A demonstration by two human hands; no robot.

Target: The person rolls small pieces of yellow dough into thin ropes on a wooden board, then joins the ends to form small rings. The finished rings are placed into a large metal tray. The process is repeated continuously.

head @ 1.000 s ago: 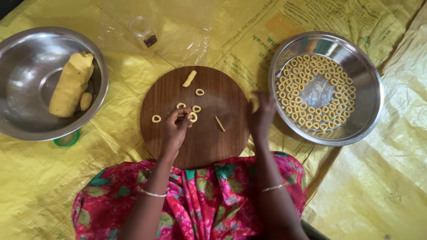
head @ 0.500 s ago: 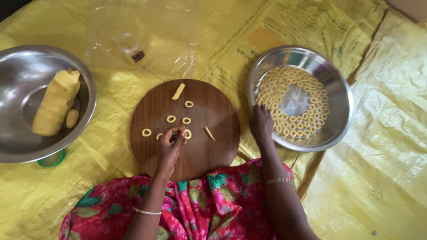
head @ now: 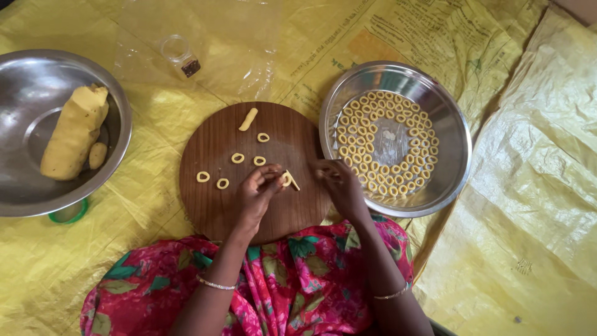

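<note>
Yellow plastic sheeting [head: 528,186] covers the floor under everything. On the left stands a large steel bowl [head: 37,199] with a thick roll of yellow dough [head: 74,130] and a small dough lump [head: 97,155] beside it. On the right is a steel plate [head: 451,162] filled with many small dough rings [head: 385,140] laid in circles. Between them lies a round wooden board [head: 217,211], near the person's lap in pink flowered cloth [head: 298,286]. On the board are five finished rings [head: 238,158] and one short dough stick [head: 248,119] at the far edge. The left hand [head: 258,196] pinches a small dough ring [head: 285,179] between narrow fingertips, over the board. The right hand [head: 339,186] is curled at the board's right edge; it perhaps holds a bit of dough, but I cannot tell. A thin dough strip [head: 293,181] lies just beside the held ring.
</note>
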